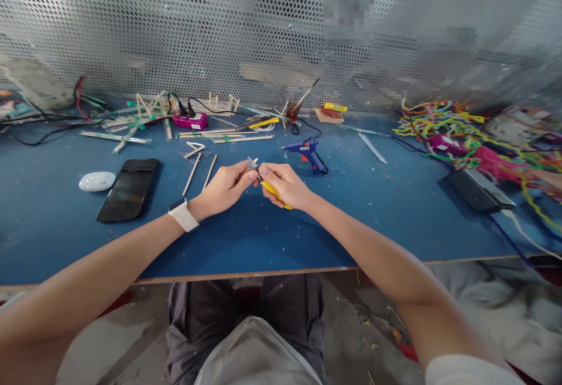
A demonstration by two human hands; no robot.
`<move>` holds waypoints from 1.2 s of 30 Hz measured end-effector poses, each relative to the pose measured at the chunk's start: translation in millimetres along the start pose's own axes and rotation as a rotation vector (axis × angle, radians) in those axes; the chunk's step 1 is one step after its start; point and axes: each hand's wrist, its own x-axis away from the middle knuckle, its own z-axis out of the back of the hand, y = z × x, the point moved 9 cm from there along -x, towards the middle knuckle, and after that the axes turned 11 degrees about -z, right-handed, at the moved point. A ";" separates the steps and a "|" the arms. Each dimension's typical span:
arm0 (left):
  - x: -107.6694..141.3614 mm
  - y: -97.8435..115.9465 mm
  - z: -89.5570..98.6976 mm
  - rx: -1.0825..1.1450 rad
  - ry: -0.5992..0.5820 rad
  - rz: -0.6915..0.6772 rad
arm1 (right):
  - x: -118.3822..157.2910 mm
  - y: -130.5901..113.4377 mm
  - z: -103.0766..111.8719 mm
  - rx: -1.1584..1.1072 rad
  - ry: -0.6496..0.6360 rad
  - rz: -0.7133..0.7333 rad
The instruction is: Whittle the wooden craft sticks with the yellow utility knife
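My right hand (281, 184) is closed round the yellow handle of a utility knife (276, 193). Its grey blade points up and left, close against the fingers of my left hand (226, 187). That hand is pinched shut on a thin wooden stick (256, 161), of which only a short pale end shows beside the blade; the fingers hide the rest. Two loose wooden sticks (192, 174) lie just left of my hands, near a small triangle of glued sticks (194, 150). A blue glue gun (307, 152) rests on the table beyond my right hand.
A black phone (129, 191) and a white mouse (97, 182) lie at left on the blue table (219, 250). Behind are a purple power socket (190, 120), stick bundles and a perforated metal screen (197, 40). Colourful pipe cleaners (434, 120) and a black device (476, 189) occupy the right.
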 end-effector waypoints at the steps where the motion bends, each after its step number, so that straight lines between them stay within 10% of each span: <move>1: 0.2 -0.7 0.2 -0.019 -0.001 -0.002 | 0.2 -0.2 0.3 0.001 -0.003 -0.006; 20: 2.2 -10.0 -8.4 0.180 -0.073 0.109 | 2.2 -4.5 1.9 0.060 0.031 0.008; 36: -4.6 -5.2 2.3 -0.085 0.018 0.049 | -0.7 6.7 3.8 0.038 0.122 0.013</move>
